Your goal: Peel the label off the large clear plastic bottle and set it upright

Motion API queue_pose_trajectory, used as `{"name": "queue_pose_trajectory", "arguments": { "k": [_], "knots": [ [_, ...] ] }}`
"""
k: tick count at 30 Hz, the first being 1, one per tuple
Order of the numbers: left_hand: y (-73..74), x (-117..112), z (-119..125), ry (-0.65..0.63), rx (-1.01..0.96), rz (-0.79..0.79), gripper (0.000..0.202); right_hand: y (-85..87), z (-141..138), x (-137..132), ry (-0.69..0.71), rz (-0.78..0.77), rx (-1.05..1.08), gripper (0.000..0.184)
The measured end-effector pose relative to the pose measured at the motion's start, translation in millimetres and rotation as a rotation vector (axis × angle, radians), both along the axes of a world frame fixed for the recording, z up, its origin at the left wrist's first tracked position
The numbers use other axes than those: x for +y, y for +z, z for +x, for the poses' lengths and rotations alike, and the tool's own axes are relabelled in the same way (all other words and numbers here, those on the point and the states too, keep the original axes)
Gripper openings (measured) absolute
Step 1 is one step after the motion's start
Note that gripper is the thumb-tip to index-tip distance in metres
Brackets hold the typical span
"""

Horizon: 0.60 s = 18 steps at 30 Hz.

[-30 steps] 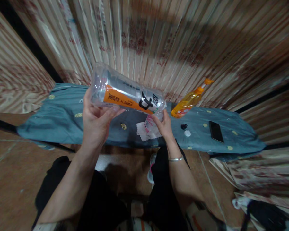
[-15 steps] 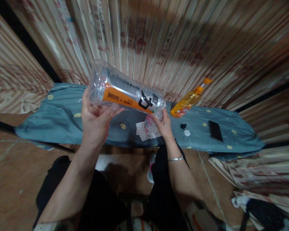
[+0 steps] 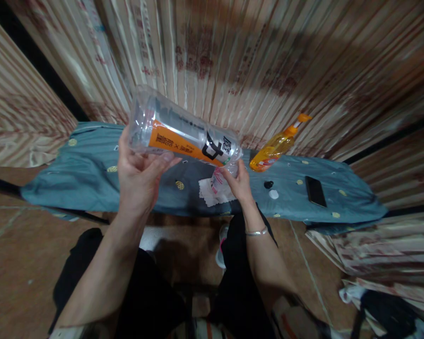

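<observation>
A large clear plastic bottle (image 3: 180, 141) with an orange and silver label lies tilted in the air across both hands, base to the left and neck lower to the right. My left hand (image 3: 138, 176) is wrapped round its base end, thumb along the near side. My right hand (image 3: 240, 182) is closed at the neck end, its fingers partly hidden. Just below the neck is a clear item with pink print (image 3: 217, 181), partly covered; I cannot tell whether the hand touches it. Under it lies a pale cloth with zigzag edges (image 3: 209, 194).
A blue-green cloth-covered bench (image 3: 81, 169) runs across in front. On it stand or lie an orange pump bottle (image 3: 271, 153), a small black item (image 3: 268, 184), a white round piece (image 3: 273, 194) and a phone (image 3: 315, 191). A patterned curtain (image 3: 215, 61) hangs behind.
The large bottle and my left hand have shifted very slightly left, and the bottle has rolled a little. Both hands keep their hold; the things on the bench stay put.
</observation>
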<state>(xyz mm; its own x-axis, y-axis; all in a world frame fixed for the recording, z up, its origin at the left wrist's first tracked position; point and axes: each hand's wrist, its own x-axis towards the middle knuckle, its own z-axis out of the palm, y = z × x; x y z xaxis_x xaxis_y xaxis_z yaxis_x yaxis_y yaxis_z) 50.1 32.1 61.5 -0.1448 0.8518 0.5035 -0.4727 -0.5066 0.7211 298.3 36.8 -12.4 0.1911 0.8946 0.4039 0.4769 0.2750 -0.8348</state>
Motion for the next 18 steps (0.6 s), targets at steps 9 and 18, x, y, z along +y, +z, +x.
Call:
{"name": "queue_pose_trajectory", "arguments": {
  "k": [9, 18],
  "knots": [
    [0.4, -0.2, 0.9, 0.009, 0.008, 0.001, 0.064, 0.4, 0.0, -0.5, 0.012, 0.011, 0.000, 0.054],
    [1.5, -1.3, 2.5, 0.016, -0.014, -0.012, 0.061, 0.3, 0.1, 0.2, 0.004, 0.003, -0.001, 0.056]
  ]
}}
